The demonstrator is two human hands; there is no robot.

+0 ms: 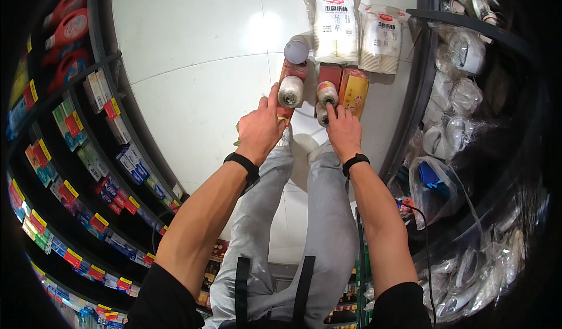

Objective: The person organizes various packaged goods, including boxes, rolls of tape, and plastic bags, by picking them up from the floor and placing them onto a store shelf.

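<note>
My left hand (pixel 260 126) reaches over a red box (pixel 295 67), its index finger extended along the left side of a white wrapped roll (pixel 291 91), possibly twine. The thumb is apart from the fingers, near the box's lower end. My right hand (pixel 344 129) is at two small wrapped rolls, with the index fingertip at the upper roll (pixel 327 93). The lower roll (pixel 322 116) is partly covered by that hand. Whether my right fingers grip a roll is unclear. A yellow-and-red box (pixel 354 89) lies beside another red box (pixel 330 71).
A round can (pixel 296 50) stands beyond the left red box. Two clear-wrapped paper cup packs (pixel 336 30) (pixel 381 41) are behind the right boxes on the tiled floor (pixel 189 35). Shelves (pixel 99 63) with toothpaste boxes line the left; bagged shoes (pixel 461 131) fill the right rack.
</note>
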